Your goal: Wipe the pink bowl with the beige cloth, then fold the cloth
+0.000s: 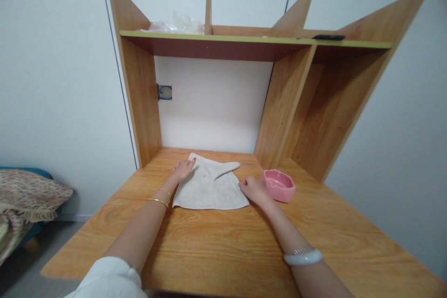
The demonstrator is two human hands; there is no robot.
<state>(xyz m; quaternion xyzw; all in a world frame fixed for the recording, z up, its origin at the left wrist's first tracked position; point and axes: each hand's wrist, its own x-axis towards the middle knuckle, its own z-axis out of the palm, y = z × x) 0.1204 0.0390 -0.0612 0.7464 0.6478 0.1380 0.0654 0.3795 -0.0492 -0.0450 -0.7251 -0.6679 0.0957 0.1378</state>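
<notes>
A light grey cloth (213, 193) lies mostly spread on the wooden desk, its far right corner folded over into a narrow flap. My left hand (183, 171) rests on the cloth's left edge near the far corner, fingers stretched out and partly hidden. At the right edge, my right hand (253, 189) has its fingers curled together, pinching the cloth's border. Just beyond the right wrist stands a pink flower-shaped bowl (278, 186), partly overlapped by that hand in the view.
The wooden desk (209, 247) carries a shelf unit (293, 93) along its back. Clear plastic wrapping (178, 24) and a dark flat object (328, 37) lie on the upper shelf. An open wall socket box (165, 92) shows behind. A tasselled blanket (31, 191) is at far left.
</notes>
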